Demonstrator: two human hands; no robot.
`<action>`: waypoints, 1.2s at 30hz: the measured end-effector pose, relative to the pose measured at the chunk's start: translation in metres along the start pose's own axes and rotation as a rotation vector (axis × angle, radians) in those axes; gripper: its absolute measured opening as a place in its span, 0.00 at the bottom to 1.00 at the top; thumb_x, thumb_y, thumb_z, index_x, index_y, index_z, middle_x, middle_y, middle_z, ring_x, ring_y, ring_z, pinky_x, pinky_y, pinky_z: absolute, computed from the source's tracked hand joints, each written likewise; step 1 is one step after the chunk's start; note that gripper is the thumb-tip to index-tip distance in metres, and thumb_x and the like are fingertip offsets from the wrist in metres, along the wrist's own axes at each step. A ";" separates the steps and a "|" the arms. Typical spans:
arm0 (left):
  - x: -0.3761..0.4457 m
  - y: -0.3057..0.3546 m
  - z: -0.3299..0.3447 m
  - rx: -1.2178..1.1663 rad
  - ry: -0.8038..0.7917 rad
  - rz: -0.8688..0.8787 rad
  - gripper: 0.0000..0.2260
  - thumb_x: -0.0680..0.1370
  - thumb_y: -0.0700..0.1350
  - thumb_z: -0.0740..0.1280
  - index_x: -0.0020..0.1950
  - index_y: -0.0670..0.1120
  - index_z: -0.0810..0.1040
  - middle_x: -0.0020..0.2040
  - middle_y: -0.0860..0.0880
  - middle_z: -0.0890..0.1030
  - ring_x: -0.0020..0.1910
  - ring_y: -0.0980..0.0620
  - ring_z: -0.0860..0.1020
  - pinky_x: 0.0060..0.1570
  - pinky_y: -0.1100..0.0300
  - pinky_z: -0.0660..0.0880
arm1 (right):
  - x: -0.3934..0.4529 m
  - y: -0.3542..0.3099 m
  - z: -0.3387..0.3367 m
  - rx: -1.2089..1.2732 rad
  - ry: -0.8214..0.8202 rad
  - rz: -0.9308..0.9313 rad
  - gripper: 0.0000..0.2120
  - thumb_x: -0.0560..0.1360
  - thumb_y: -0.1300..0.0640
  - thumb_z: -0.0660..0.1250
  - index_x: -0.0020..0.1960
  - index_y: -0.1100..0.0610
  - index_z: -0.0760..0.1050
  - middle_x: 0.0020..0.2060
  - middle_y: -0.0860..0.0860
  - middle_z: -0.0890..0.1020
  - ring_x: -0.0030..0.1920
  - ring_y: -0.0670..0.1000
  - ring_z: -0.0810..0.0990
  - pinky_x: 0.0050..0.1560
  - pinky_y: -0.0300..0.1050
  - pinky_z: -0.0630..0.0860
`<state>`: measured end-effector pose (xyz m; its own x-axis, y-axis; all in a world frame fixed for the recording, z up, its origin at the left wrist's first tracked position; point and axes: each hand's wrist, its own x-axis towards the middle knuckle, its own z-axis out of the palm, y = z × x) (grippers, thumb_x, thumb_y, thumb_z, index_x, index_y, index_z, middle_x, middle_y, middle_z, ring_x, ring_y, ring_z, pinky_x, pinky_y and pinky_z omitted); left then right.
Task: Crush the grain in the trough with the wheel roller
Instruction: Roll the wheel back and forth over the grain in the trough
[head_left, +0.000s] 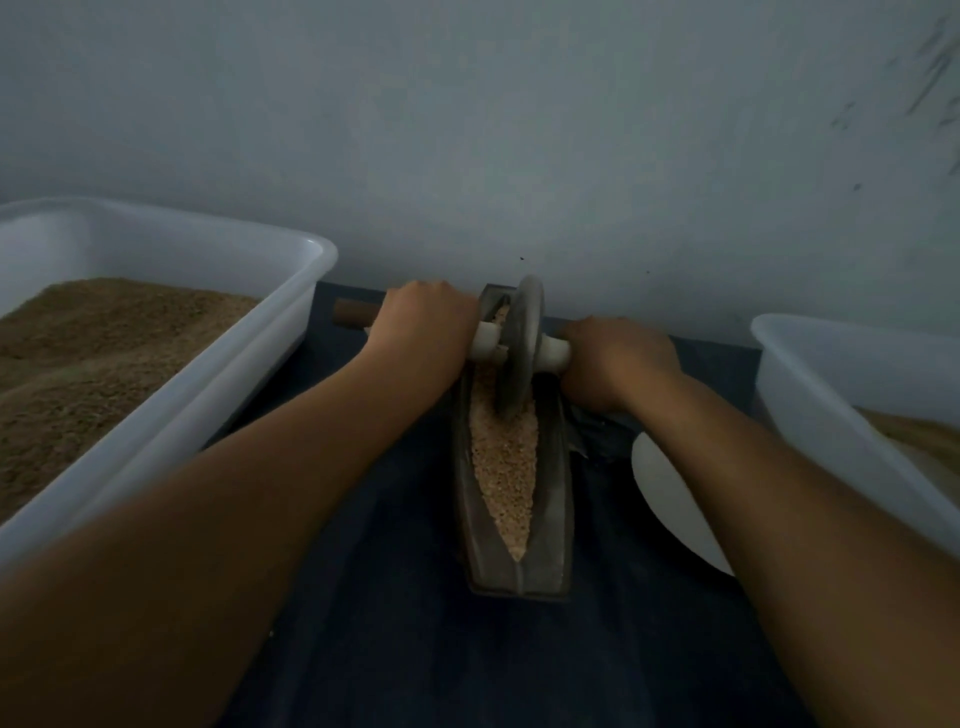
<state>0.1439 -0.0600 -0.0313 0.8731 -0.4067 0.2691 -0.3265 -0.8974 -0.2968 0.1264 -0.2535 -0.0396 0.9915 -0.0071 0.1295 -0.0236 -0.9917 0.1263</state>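
Head view: dim scene, both forearms reaching up from the lower edge.
Left hand (423, 325): curled round the axle handle left of the wheel roller (522, 345).
Right hand (618, 361): gripping the handle on the wheel's right.
Wheel roller: upright at the far end of the trough (511, 571), frame centre.
Grain (504, 467): pale, filling the trough's groove.
Left tub (218, 374): white, holding brown meal.
Right tub (810, 395): white, at right edge.

White tub (291, 312) of brown meal left, white tub (810, 395) right, white plate (670, 499)
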 end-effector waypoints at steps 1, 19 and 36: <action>-0.003 -0.002 -0.001 -0.021 -0.024 0.013 0.08 0.76 0.40 0.67 0.55 0.44 0.77 0.53 0.44 0.80 0.51 0.44 0.80 0.47 0.53 0.75 | -0.007 -0.001 0.000 -0.001 0.045 -0.008 0.11 0.72 0.47 0.68 0.53 0.47 0.77 0.50 0.51 0.81 0.44 0.54 0.79 0.33 0.42 0.64; -0.106 0.004 -0.041 -0.087 0.088 0.096 0.13 0.78 0.46 0.67 0.62 0.49 0.71 0.57 0.52 0.78 0.54 0.53 0.77 0.43 0.62 0.62 | -0.120 -0.007 -0.004 0.063 0.279 -0.118 0.10 0.72 0.50 0.70 0.45 0.47 0.67 0.40 0.47 0.79 0.40 0.53 0.77 0.36 0.45 0.58; -0.020 -0.008 0.006 -0.187 0.065 -0.015 0.19 0.72 0.48 0.72 0.58 0.49 0.67 0.52 0.46 0.77 0.51 0.43 0.77 0.47 0.50 0.65 | -0.013 0.004 0.006 0.044 0.124 -0.083 0.10 0.71 0.48 0.69 0.51 0.49 0.76 0.49 0.52 0.82 0.47 0.56 0.80 0.38 0.44 0.67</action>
<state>0.1313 -0.0441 -0.0402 0.8552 -0.3978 0.3323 -0.3804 -0.9171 -0.1190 0.1147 -0.2584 -0.0470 0.9665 0.0881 0.2413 0.0657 -0.9929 0.0991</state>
